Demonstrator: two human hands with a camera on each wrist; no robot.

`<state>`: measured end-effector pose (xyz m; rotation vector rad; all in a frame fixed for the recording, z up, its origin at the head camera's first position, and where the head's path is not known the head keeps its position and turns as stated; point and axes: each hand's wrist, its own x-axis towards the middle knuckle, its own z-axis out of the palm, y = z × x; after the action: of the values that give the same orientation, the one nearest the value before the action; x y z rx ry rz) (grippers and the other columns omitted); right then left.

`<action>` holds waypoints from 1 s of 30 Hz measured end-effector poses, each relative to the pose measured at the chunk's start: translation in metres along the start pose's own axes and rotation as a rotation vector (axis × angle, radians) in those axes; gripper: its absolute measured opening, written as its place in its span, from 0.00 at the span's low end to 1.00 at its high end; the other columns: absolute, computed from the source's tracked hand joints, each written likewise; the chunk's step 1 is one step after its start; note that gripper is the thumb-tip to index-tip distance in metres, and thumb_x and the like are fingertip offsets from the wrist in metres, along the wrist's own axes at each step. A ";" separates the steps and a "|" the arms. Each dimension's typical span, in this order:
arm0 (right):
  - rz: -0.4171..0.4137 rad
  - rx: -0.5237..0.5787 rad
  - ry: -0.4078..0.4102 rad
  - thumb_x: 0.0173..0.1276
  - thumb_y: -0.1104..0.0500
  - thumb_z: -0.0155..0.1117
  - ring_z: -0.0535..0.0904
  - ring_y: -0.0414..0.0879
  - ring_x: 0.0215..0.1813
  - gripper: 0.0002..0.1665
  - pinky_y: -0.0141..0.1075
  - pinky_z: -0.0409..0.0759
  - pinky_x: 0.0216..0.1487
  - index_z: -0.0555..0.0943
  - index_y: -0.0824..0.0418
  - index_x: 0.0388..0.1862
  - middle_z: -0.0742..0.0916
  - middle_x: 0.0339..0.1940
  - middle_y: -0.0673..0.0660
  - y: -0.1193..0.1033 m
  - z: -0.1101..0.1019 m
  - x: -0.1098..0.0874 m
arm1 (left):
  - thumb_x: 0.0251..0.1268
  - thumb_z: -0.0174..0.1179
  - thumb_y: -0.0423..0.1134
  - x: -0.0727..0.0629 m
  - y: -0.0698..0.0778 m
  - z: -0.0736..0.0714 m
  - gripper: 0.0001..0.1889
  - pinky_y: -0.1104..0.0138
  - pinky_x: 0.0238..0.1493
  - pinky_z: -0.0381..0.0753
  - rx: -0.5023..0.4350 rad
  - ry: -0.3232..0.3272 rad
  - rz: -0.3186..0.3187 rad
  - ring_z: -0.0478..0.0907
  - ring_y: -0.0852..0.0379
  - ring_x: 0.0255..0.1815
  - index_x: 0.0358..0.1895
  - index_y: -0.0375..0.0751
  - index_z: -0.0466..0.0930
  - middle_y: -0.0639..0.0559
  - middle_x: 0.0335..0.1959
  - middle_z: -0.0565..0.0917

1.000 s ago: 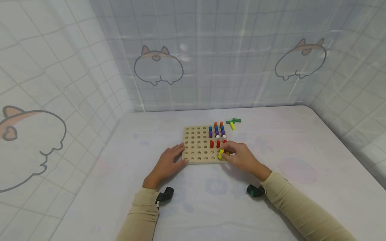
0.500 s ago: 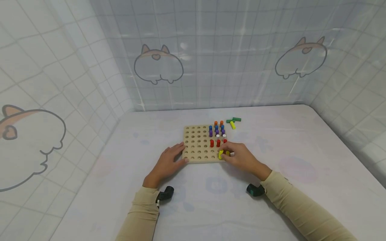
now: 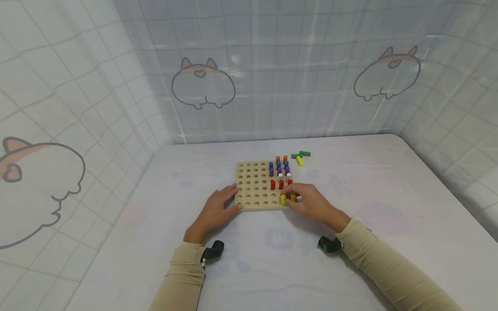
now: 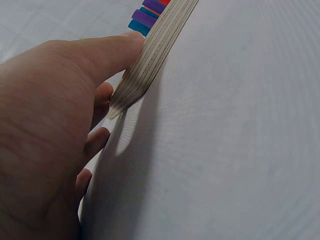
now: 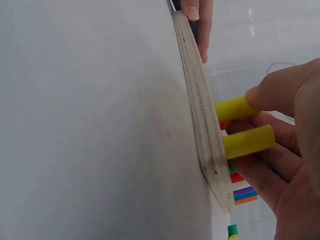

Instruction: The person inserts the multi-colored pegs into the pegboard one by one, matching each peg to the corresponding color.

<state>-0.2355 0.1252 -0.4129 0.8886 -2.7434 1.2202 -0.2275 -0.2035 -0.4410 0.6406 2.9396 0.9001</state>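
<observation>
A pale wooden pegboard [image 3: 249, 206] with rows of holes lies on the table, coloured pegs standing in its right part. Along its left edge my left hand [image 3: 218, 211] rests, thumb by the near left corner, as the left wrist view also shows. At the near right, my right hand [image 3: 311, 203] pinches a yellow peg [image 5: 235, 108] between thumb and fingers; it stands in the front row. Beside it a second yellow peg [image 5: 250, 142] stands upright in the board, partly behind my fingers in the head view. Red pegs [image 3: 272, 185] stand just behind my right fingertips.
White, purple [image 3: 271, 172], blue and orange pegs fill holes towards the board's far right. Past that corner, two green pegs [image 3: 305, 153] and a yellow peg lie loose on the white tablecloth [image 3: 272, 268]. Tiled-pattern sheets surround the table at the back and sides.
The pinched yellow peg has gone down from a tall, slightly tilted stance to a lower, more upright one, my right fingers staying with it. The left hand has stayed still.
</observation>
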 end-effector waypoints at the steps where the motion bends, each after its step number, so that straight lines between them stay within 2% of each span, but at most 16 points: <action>1: -0.001 0.021 0.006 0.67 0.62 0.71 0.82 0.40 0.42 0.11 0.41 0.84 0.49 0.86 0.58 0.48 0.88 0.41 0.46 0.000 -0.002 0.001 | 0.71 0.61 0.54 0.000 0.000 -0.001 0.35 0.48 0.77 0.46 0.002 0.000 0.000 0.57 0.49 0.78 0.75 0.40 0.66 0.51 0.77 0.63; 5: 0.007 0.116 0.053 0.69 0.60 0.70 0.84 0.41 0.45 0.08 0.43 0.84 0.52 0.87 0.58 0.46 0.88 0.43 0.47 -0.001 -0.012 0.004 | 0.71 0.61 0.53 -0.001 0.002 -0.005 0.35 0.47 0.77 0.46 0.000 0.007 0.008 0.57 0.49 0.78 0.75 0.39 0.66 0.50 0.77 0.63; 9: 0.035 0.236 0.085 0.71 0.59 0.68 0.85 0.45 0.47 0.08 0.39 0.84 0.51 0.86 0.60 0.47 0.88 0.46 0.52 0.004 -0.021 0.011 | 0.71 0.61 0.52 -0.001 0.004 -0.010 0.35 0.47 0.77 0.47 -0.009 0.014 0.005 0.57 0.47 0.78 0.75 0.38 0.66 0.49 0.77 0.63; 12: 0.088 0.325 0.115 0.71 0.59 0.68 0.86 0.50 0.46 0.11 0.36 0.85 0.49 0.84 0.63 0.49 0.88 0.46 0.57 0.016 -0.027 0.018 | 0.71 0.61 0.52 -0.001 0.004 -0.011 0.35 0.47 0.77 0.47 0.001 0.009 -0.005 0.57 0.48 0.78 0.75 0.38 0.66 0.49 0.77 0.63; 15: 0.159 0.361 0.168 0.72 0.59 0.66 0.86 0.53 0.45 0.14 0.34 0.85 0.46 0.81 0.67 0.51 0.88 0.45 0.61 0.033 -0.033 0.027 | 0.71 0.61 0.53 -0.002 0.001 -0.010 0.35 0.48 0.77 0.47 0.004 0.012 -0.012 0.57 0.49 0.78 0.75 0.40 0.66 0.50 0.77 0.63; 19: 0.276 0.336 0.232 0.74 0.58 0.63 0.85 0.52 0.47 0.16 0.33 0.84 0.48 0.80 0.67 0.54 0.87 0.47 0.61 0.056 -0.042 0.037 | 0.71 0.60 0.53 -0.002 -0.001 -0.009 0.35 0.48 0.77 0.46 -0.005 0.014 -0.008 0.57 0.49 0.78 0.75 0.40 0.66 0.51 0.77 0.63; 23: 0.387 0.277 0.255 0.75 0.56 0.61 0.83 0.51 0.48 0.15 0.37 0.83 0.50 0.79 0.63 0.55 0.86 0.47 0.60 0.071 -0.050 0.043 | 0.72 0.59 0.54 -0.003 0.001 -0.005 0.36 0.47 0.77 0.46 -0.011 -0.013 0.004 0.56 0.48 0.78 0.76 0.40 0.64 0.51 0.78 0.62; 30: 0.480 0.175 0.234 0.75 0.54 0.61 0.80 0.54 0.47 0.17 0.44 0.81 0.51 0.78 0.61 0.57 0.83 0.50 0.59 0.083 -0.051 0.057 | 0.72 0.59 0.55 -0.003 0.006 -0.003 0.36 0.48 0.78 0.46 -0.010 -0.013 -0.001 0.56 0.49 0.78 0.76 0.40 0.65 0.51 0.78 0.62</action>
<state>-0.3363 0.1768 -0.4205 0.0654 -2.7664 1.5310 -0.2233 -0.2015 -0.4359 0.6422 2.9220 0.9072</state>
